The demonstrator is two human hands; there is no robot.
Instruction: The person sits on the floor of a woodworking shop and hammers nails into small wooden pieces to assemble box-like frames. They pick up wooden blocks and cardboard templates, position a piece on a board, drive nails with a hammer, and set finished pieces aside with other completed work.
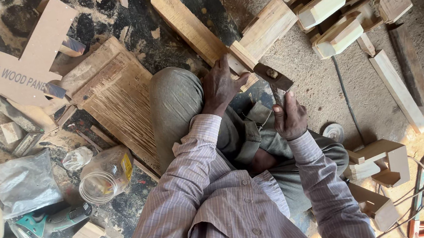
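The head view shows a short pale wooden block [243,57] lying at the joint of two crossed pale planks [188,26] on the sawdust floor [314,86]. The left hand [221,86] presses on it, grip clenched over the block. The right hand [290,118] has its grip grasping a dark-headed hammer [272,76], head just beside the block. A clear plastic jar [105,174] lies well apart.

Pale-striped shirt [222,208], teal drill [38,226]
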